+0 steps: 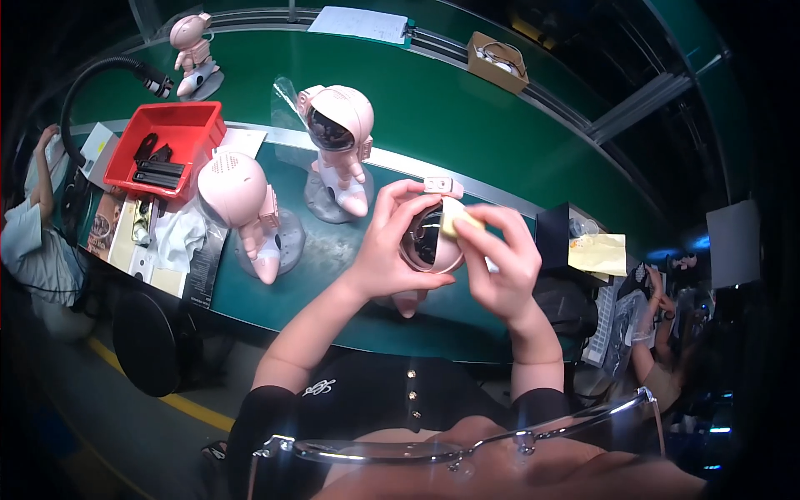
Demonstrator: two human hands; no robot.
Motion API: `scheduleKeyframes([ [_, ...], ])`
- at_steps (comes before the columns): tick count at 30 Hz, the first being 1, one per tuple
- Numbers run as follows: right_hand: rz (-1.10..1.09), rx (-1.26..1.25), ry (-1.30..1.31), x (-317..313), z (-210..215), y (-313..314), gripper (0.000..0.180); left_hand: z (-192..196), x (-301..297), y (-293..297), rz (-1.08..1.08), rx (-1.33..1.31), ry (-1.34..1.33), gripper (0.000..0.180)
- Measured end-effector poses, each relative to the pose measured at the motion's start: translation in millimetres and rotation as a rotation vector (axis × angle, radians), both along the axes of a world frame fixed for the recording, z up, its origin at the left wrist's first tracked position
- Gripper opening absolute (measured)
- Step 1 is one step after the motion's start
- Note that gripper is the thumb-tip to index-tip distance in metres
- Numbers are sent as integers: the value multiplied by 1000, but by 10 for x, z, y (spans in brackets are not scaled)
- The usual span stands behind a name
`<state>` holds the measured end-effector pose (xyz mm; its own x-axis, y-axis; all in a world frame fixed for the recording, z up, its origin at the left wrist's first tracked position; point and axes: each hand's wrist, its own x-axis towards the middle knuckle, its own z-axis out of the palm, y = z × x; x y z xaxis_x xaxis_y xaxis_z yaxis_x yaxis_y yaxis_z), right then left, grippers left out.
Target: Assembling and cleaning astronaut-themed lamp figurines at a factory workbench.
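A pink astronaut figure (451, 255) with a dark visor is held over the green work surface in front of me. My left hand (389, 237) wraps round its head, with the thumb below the visor and the fingers above. Between the fingertips of my right hand (506, 262) is a small yellow sponge (460, 218), pressed against the pink shell beside the visor. Most of the figure's body lies hidden behind my hands. To the left stand two more astronaut figures, one (337, 150) with its visor showing and one (242, 200) nearer to me.
A red bin (212, 125) with black parts stands left, near a bent black hose (75, 92). Another figure (193, 54) is on the green belt (250, 62). Beyond lie a clipboard (362, 25) and a cardboard box (497, 77). Other people work at both sides.
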<state>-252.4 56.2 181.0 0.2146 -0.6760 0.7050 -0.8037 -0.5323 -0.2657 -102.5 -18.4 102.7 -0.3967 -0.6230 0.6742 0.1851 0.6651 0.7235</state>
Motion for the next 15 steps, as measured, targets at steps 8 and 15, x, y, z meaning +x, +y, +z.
scheduleKeyframes([
  [8,48,-15,114,33,-57,272,40,1,-13,-12,19,-23,-14,84],
  [15,28,20,-49,24,-3,-59,31,-55,-10,-2,26,-29,0,86],
])
